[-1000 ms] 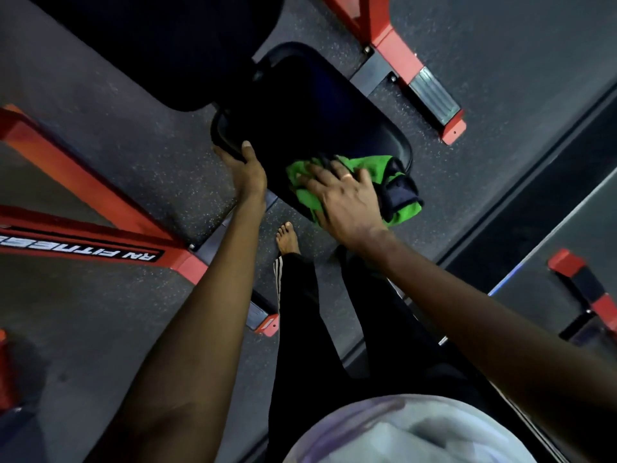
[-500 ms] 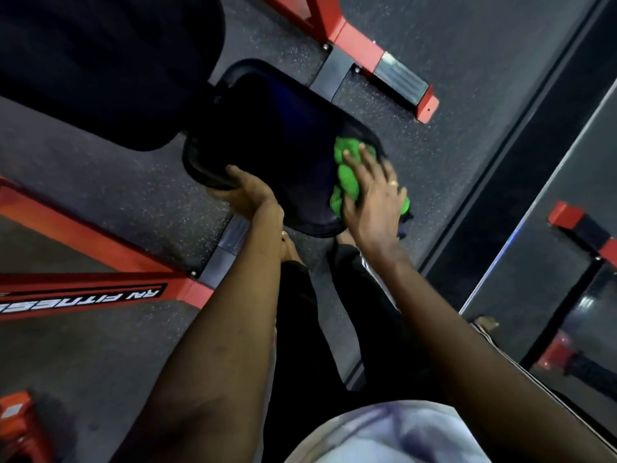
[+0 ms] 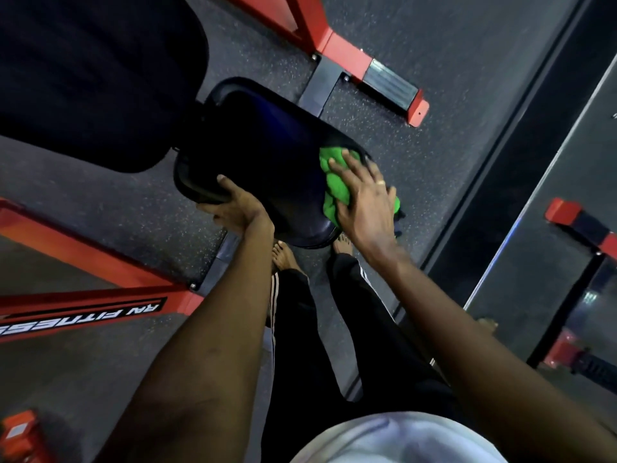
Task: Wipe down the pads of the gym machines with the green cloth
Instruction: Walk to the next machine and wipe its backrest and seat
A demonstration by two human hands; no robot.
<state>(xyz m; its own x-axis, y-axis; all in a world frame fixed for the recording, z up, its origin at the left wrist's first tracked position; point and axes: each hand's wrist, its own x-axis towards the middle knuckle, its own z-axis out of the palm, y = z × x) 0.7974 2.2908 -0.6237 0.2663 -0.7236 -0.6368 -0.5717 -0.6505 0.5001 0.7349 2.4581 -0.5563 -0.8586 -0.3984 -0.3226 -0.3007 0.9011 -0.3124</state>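
A black seat pad (image 3: pixel 267 155) of a gym machine lies below me, with a larger black back pad (image 3: pixel 93 71) at upper left. The green cloth (image 3: pixel 335 188) is bunched on the seat pad's right side. My right hand (image 3: pixel 364 202) presses flat on the cloth, fingers spread and straight; a ring shows on one finger. My left hand (image 3: pixel 233 207) grips the near left edge of the seat pad, thumb on top and fingers curled under the rim.
Red machine frame bars run along the speckled dark floor at left (image 3: pixel 83 309) and at the top (image 3: pixel 337 51). A mirror wall (image 3: pixel 551 195) stands on the right. My bare feet (image 3: pixel 283 259) are just below the seat pad.
My right hand has slid the cloth from the pad's near edge to its right side. The left hand keeps its hold on the left rim. The view has shifted.
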